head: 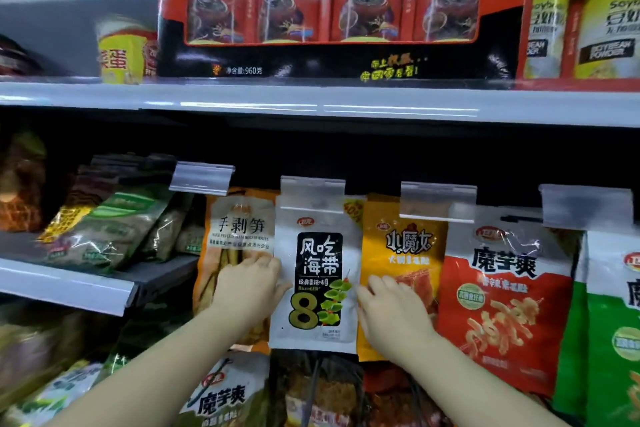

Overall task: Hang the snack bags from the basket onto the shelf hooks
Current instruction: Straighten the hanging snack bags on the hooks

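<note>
Both hands meet on one white snack bag (pixel 317 274) with a black label panel and a large "8". The left hand (pixel 249 282) lies against the bag's left edge, its fingertips curled around or behind that edge, so it appears to grip the bag there. The right hand (pixel 389 310) touches the bag's right edge with its fingers slipped in at the side; whether they pinch the bag or only press it cannot be told. The bag hangs upright between the two hands, its top tucked behind a clear price-tag holder (pixel 312 189) directly above the grip.

Just left of the left hand, partly behind it, hangs a bag of bamboo shoots (pixel 235 236). Just right of the right hand, partly under it, hangs an orange-yellow bag (pixel 403 253), and beyond that a red-and-white bag (pixel 502 305), then a green one (pixel 613 340) at the frame edge. Further bags hang in the row below the grip (pixel 225 399).

Above everything runs a white shelf edge (pixel 311 104) carrying a red-and-black display box (pixel 339 10). Far left of the grip, a lower shelf (pixel 69 284) holds leaning green bags (pixel 114 229).
</note>
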The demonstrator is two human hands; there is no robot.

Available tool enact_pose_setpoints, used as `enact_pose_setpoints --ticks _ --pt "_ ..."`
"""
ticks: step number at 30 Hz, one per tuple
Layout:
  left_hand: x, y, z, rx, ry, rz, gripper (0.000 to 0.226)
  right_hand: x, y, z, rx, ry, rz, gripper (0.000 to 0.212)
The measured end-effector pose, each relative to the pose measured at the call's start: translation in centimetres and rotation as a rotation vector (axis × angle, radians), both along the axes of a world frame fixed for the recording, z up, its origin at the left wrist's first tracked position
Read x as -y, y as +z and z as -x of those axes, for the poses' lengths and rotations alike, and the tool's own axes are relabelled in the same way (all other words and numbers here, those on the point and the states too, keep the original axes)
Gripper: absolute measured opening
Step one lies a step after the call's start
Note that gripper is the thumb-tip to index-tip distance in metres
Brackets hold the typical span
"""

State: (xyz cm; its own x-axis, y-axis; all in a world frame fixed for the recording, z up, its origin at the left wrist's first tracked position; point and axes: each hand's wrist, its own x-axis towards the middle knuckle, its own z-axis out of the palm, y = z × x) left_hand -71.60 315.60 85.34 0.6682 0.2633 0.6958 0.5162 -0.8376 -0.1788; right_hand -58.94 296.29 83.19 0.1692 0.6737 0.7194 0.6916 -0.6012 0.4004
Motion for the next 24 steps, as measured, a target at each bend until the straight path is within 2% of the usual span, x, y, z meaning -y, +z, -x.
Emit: enact_pose_setpoints --ticks 4,8,12,17,24 --pt "-1.8 -0.2 -1.0 0.044 -0.019 -0.002 0.053 -1.5 0.1 -0.7 -0.030 -0.079 -0.013 0.052" --pt "-3.5 -0.5 -1.6 0.067 -0.082 -0.005 0.093 -2.2 -0.1 -1.0 -0.018 -0.135 -0.095 0.072" --pt "-3.6 0.3 -2.0 0.047 -0.158 0.022 0.110 -2.6 0.6 -1.0 0.060 -0.138 -0.143 0.076" --pt "-3.2 1.9 -3.3 -0.002 -0.178 0.185 0.078 -3.3 1.5 -1.4 0.120 -0.119 -0.140 0.084" --pt "-3.6 3.5 -4.9 -0.142 -0.058 0.224 0.062 -4.6 1.1 -3.2 0.082 -0.135 -0.116 0.085"
